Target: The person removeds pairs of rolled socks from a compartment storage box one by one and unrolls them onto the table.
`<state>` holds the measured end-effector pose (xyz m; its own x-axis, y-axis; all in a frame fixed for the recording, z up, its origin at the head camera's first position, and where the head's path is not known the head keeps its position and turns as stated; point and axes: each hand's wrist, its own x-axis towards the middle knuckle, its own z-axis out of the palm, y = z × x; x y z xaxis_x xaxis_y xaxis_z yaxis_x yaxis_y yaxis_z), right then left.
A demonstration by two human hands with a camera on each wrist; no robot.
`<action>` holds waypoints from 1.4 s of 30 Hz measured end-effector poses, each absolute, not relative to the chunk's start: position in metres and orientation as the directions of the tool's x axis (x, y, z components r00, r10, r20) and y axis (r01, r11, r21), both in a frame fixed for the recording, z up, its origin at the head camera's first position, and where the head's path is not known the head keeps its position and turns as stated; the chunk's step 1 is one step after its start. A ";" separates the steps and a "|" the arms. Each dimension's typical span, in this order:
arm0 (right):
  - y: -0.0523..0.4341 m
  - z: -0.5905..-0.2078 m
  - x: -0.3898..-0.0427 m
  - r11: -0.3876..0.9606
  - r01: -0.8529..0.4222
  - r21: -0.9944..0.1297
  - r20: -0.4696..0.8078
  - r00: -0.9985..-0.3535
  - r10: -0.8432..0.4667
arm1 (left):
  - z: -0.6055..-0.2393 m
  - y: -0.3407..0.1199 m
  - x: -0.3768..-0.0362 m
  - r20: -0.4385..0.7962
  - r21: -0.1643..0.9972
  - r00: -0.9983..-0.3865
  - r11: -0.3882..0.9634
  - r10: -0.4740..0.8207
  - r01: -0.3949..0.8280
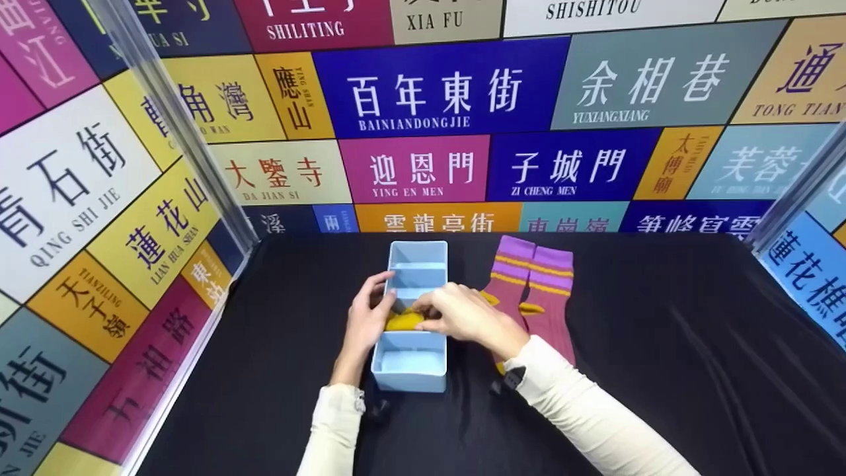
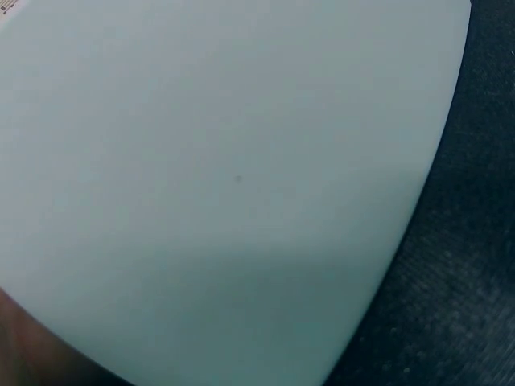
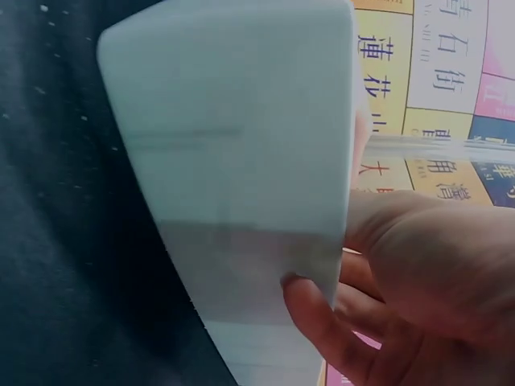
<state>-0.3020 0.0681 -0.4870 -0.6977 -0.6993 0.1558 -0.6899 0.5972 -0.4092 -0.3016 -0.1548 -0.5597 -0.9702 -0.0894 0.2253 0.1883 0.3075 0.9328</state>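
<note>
A long light blue divided box (image 1: pixel 410 380) lies lengthwise on the black cloth, with several compartments in a row. A yellow bundle (image 1: pixel 404 322) sits in the compartment just behind the nearest one, partly hidden by fingers. My right hand (image 1: pixel 466 314) reaches over the box's right wall and pinches the bundle between thumb and fingers. One finger of it lies against the outside of the box wall (image 3: pixel 241 177) in the right wrist view. My left hand (image 1: pixel 365 314) grips the left wall, thumb over the rim. The pale box side (image 2: pixel 241 161) fills most of the left wrist view.
A pair of purple and mauve socks (image 1: pixel 552 284) with yellow stripes and heels lies flat right of the box, partly under my right forearm. Black cloth (image 1: pixel 648 370) covers the table. Panels with printed place names (image 1: pixel 436 86) stand behind and at both sides.
</note>
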 end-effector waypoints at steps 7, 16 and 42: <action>0.064 -0.475 -0.308 0.618 -0.700 -0.358 0.070 -0.680 -0.730 | -0.559 -0.155 -0.302 0.197 0.941 -0.976 0.299 -0.097 0.160; 0.057 -0.474 -0.311 0.683 -0.684 -0.256 0.035 -0.712 -0.701 | -0.557 -0.154 -0.301 0.205 0.942 -0.975 0.287 -0.091 0.171; 0.078 -0.479 -0.310 0.644 -0.680 -0.350 0.103 -0.712 -0.695 | -0.555 -0.156 -0.299 0.159 0.955 -0.983 0.267 -0.090 0.130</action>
<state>-0.3104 0.0778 -0.4787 -0.7118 -0.6947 0.1035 -0.6798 0.6444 -0.3503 -0.2994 -0.1564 -0.5553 -0.9831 -0.0902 0.1595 0.1304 0.2671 0.9548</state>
